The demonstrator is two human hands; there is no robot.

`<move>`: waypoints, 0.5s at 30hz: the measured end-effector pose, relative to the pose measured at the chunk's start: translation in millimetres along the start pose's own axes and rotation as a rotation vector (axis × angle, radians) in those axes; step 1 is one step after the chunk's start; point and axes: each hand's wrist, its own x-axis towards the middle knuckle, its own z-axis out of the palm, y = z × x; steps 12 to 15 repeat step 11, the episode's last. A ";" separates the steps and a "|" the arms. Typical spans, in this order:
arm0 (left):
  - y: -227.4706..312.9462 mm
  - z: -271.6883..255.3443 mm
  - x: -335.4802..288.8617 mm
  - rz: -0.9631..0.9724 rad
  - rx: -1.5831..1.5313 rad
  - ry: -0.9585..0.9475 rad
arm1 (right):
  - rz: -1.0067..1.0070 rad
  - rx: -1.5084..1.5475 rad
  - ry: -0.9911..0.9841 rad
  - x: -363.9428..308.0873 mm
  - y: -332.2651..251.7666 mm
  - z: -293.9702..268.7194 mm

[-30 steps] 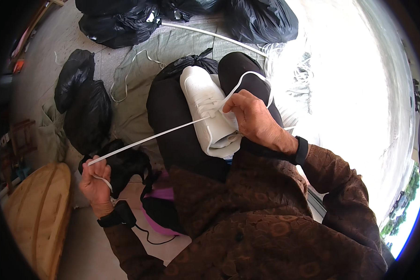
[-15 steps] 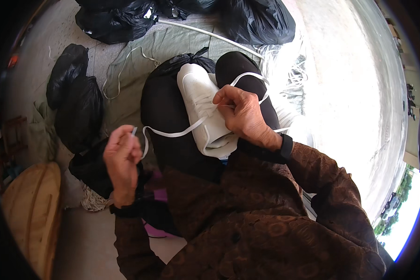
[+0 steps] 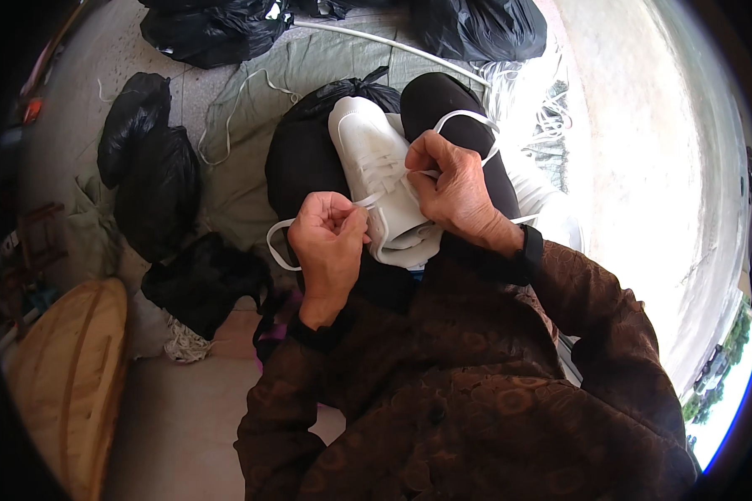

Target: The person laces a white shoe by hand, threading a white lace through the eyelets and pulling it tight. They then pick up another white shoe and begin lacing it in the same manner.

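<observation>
A white shoe (image 3: 382,171) rests on my lap between my dark-trousered legs, its toe pointing away from me. White lace crosses its upper in several rows. At the left edge of the lacing my left hand (image 3: 329,242) is closed, pinching the shoelace (image 3: 282,248), which hangs in a loop to the left of the hand. My right hand (image 3: 455,188) is closed on lace at the shoe's right side. Another stretch of lace arcs over my right knee beyond that hand. The exact fingertip hold on the right is partly hidden.
Several black plastic bags (image 3: 157,196) lie to the left and at the far side. A green-grey sheet (image 3: 242,142) covers the floor ahead, with a white pole (image 3: 393,55) across it. Bundled white laces (image 3: 530,113) lie at the right. A wooden board (image 3: 71,367) stands at the lower left.
My left hand has moved right and up, from out beside my left leg to the shoe's lacing. The right hand stays at the shoe's right side, still pinching.
</observation>
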 end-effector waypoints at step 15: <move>-9.1 10.6 14.5 0.256 0.307 0.031 | -0.107 -0.201 -0.035 -1.8 9.9 2.5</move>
